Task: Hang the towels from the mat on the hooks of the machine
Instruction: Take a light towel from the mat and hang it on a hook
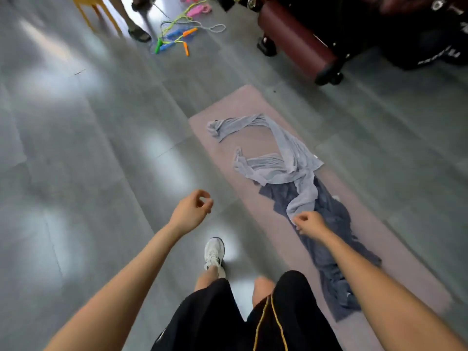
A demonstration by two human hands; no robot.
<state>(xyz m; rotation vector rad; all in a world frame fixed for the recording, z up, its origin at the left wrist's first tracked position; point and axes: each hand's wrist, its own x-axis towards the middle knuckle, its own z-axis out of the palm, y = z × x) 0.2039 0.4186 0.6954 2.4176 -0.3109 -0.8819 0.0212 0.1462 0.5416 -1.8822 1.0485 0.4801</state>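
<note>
A pink mat (248,105) lies on the grey floor ahead and to my right. On it sprawl crumpled light grey towels (291,153), and a dark blue-grey towel (331,216) lies partly under them at the near end. My right hand (310,224) hangs above the near tip of a light towel with its fingers loosely curled and nothing in it. My left hand (192,211) is over bare floor left of the mat, loosely curled and empty. The dark machine (379,29) with a maroon padded roller (296,36) stands at the top right. No hooks show.
Coloured skipping ropes (177,39) lie on the floor at the top centre. Beside them are a yellow stool's legs (86,11) and another person's sandalled foot (139,34). My white shoe (214,252) is on the floor just left of the mat.
</note>
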